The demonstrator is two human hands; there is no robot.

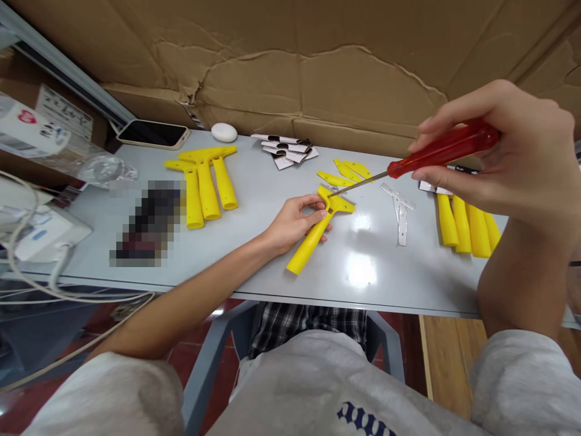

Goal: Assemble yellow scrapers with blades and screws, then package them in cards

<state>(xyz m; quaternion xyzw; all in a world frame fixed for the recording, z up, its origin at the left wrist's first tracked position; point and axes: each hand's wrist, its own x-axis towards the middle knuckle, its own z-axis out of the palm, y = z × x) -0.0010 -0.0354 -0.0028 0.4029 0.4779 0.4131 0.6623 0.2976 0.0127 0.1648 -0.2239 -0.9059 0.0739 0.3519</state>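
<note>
Left-hand grip: the left hand is closed around the yellow T-shaped tool just below its head, thumb on top, other fingertips showing at the far side of the handle
Right-hand grip: the right hand is wrapped around the handle of the red screwdriver, raised above the table, with no open gap left for anything else
Yellow tool: in front of the person, near the middle of the table; its long axis runs from the handle's end, toward the person and to the left, up to the crosspiece, farther off and to the right
Screwdriver line: the shaft slopes down and leftward from the right hand to the left part of the tool's head, meeting the handle's line at an angle; whether the tip touches, I cannot tell
Nearer hand: the left, right at the head; the right is well apart and reaches it only by the shaft
Beyond the head: loose yellow plates lie near the crosspiece, and clear strips lie crossed to its right
Other yellow tools: one group to the left, a row of yellow handles to the right, partly behind the right hand
</note>
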